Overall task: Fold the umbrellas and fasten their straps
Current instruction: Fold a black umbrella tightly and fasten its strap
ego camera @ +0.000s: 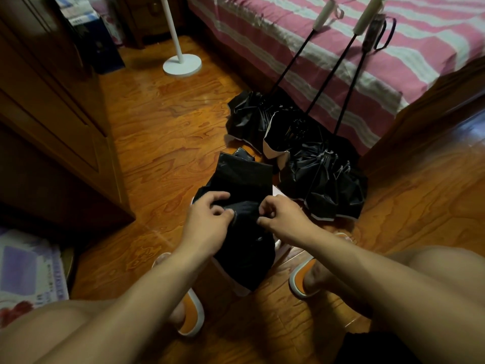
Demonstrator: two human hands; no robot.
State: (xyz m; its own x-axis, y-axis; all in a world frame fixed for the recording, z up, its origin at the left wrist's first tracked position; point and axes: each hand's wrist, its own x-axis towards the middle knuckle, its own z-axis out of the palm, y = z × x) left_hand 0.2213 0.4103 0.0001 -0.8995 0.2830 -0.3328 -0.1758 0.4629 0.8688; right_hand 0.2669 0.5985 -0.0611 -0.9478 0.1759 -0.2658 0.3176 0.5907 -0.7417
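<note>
Head view, person seated, knees near the bottom edge, both forearms reaching forward over the wooden floor (162, 122)

Black umbrella (244, 179) in hand: canopy collapsed, fabric bunched, held between the feet, running from near to far. White trim shows along its near edge. Strap not identifiable in the dark folds.

Left hand (210, 219): fingers curled over the left side of the fabric, thumb and forefinger tips pressed together on a fold at the middle of the bundle. Fabric lies under the palm and passes right of the fingertips.

Right hand (283, 214): fingers curled inward, tips pinching the fabric on the right side of the same fold, just beside the left thumb. Hands close, not touching; a narrow band of black cloth sits between them.

Three other umbrellas (322, 179) lie on the floor far right of the hands, canopies loose and crumpled, shafts extended and leaning on the pink-and-white striped bed (393, 61). Two show white handles, one dark.

Orange slippers (304, 279) on both feet. White lamp base (182, 64) far left. Wooden wardrobe (52, 114) along the left
</note>
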